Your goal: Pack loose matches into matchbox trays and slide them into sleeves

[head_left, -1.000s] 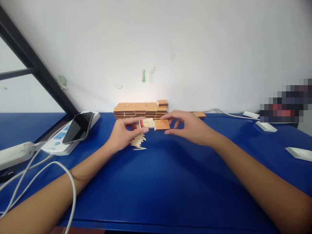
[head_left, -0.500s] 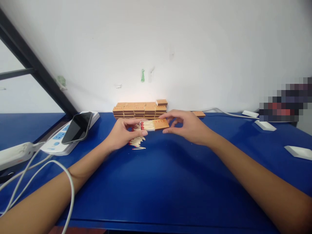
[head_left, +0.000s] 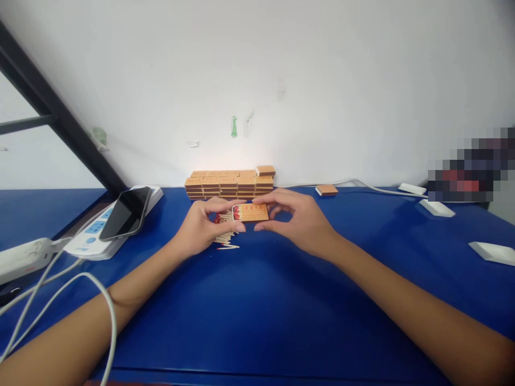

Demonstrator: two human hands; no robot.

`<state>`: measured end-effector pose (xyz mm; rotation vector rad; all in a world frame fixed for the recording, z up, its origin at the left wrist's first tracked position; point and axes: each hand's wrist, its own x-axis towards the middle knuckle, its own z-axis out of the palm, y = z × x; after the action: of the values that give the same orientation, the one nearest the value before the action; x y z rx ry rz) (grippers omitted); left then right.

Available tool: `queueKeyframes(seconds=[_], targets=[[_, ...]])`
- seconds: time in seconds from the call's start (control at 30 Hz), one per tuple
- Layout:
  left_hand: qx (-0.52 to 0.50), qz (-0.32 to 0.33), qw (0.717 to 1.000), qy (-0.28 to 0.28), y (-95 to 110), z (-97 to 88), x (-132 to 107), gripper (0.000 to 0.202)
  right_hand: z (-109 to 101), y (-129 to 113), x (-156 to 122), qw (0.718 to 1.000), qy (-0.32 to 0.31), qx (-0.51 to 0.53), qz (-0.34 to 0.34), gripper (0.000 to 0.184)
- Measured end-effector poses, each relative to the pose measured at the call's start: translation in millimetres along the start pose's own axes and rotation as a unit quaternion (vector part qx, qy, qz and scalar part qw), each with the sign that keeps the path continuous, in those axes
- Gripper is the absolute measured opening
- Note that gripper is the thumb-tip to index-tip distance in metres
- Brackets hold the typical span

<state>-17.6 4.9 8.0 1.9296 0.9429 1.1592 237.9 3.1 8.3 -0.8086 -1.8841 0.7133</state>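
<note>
Left grip, right grip, both on part-open matchbox

1. Loose red-tipped wooden matches: pile partly behind left hand.
2. Small orange cardboard matchbox: lettering too small to read.
3. White, blue-socketed power strip: partly under black glossy phone.
4. Dark, red-patched object: pixelated, right edge crops it.
</note>
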Motion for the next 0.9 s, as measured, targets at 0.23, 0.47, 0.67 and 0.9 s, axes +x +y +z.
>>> queueKeyframes(seconds=[0.23, 0.47, 0.67, 0.9], targets=[[0.042, 0.023, 0.999, -0.012, 5, 2.0, -4, 0.05, 1, -11, -3, 0.998, -0.013, -0.036, -0.046, 0.035], [0.019, 0.026, 0.999, 0.013, 9, 5.8, -6, 0.051, 5, -14, -5, 0.999, 0.003, -0.015, -0.04, 0.037], [-0.161, -0.079, 0.984, -0.008, 19, 14.2, -9, 0.067, 19, -24, -9, 0.996, 0.082, 0.022, 0.03, 0.039], [-0.329, -0.174, 0.923, -0.096, 34, 20.9, -11, 0.066, 30, -31, -17, 0.995, 0.103, -0.002, -0.006, 0.034]])
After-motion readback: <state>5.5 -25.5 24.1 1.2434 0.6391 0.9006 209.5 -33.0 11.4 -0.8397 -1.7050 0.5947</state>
